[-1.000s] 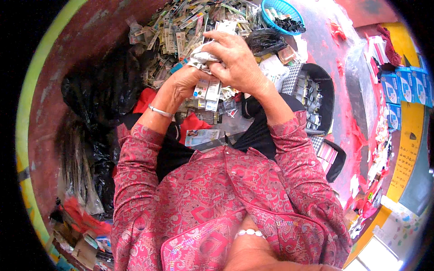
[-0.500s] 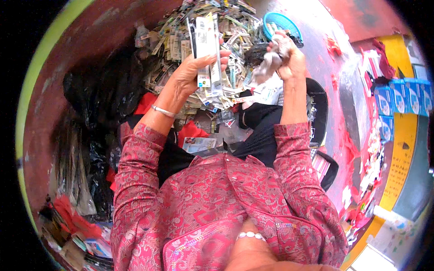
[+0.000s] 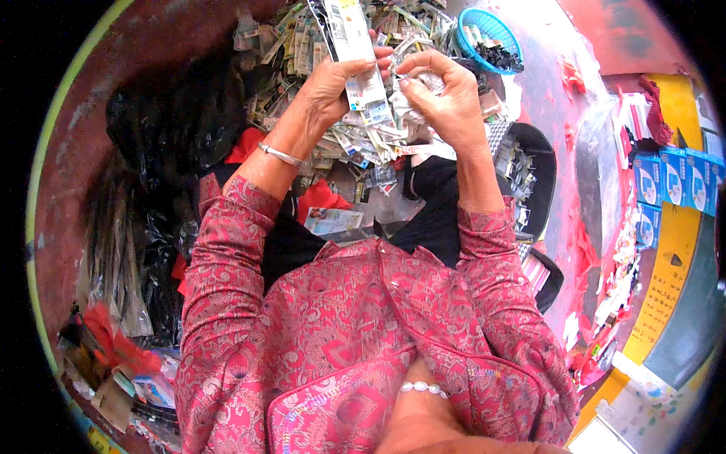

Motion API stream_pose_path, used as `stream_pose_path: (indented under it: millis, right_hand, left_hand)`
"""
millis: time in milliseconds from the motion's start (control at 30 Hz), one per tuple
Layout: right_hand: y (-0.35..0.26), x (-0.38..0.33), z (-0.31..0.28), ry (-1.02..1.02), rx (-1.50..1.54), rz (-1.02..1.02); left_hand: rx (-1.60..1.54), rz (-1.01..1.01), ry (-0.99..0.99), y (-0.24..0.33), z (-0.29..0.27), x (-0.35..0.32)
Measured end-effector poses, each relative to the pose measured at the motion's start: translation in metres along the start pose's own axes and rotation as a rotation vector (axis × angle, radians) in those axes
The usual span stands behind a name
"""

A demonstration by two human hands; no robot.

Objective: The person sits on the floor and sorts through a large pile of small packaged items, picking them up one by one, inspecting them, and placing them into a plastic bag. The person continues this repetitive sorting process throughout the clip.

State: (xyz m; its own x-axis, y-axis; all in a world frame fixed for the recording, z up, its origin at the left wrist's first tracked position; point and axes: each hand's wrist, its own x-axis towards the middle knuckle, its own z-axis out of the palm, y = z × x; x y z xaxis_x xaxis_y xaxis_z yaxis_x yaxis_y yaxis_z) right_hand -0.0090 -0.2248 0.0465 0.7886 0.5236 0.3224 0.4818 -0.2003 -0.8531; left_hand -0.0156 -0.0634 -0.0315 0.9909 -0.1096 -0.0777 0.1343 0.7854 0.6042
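My left hand [image 3: 333, 83] is raised and grips a stack of flat card packages [image 3: 352, 45], long and mostly white and grey. My right hand [image 3: 442, 94] is beside it, fingers pinched on a crumpled piece of clear plastic wrapping [image 3: 412, 98] at the stack's lower end. Both hands are over a big heap of similar torn card and plastic packs [image 3: 318, 45] on the floor. A silver bangle sits on my left wrist. Red patterned sleeves cover both forearms.
A blue plastic basket [image 3: 491, 38] with small dark items stands at the upper right of the heap. A black tray [image 3: 533, 181] with small parts lies to the right. Black plastic bags [image 3: 162, 129] are on the left. Blue boxes [image 3: 669, 178] are stacked far right.
My right hand has come back from the blue basket to the card stack and now pinches the plastic wrapping. My left hand has lifted the stack slightly higher.
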Motion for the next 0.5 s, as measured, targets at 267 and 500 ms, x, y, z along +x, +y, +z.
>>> stream_pose_path:
  millis: [267,500]
  right_hand:
    - [0.003,-0.017,0.030,-0.137,-0.671,-0.055]
    - [0.024,-0.013,0.021,-0.102,-0.021,0.248]
  left_hand:
    - [0.119,0.016,0.135,-0.006,0.004,0.006]
    - [-0.067,-0.036,0.044,0.004,0.006,0.002]
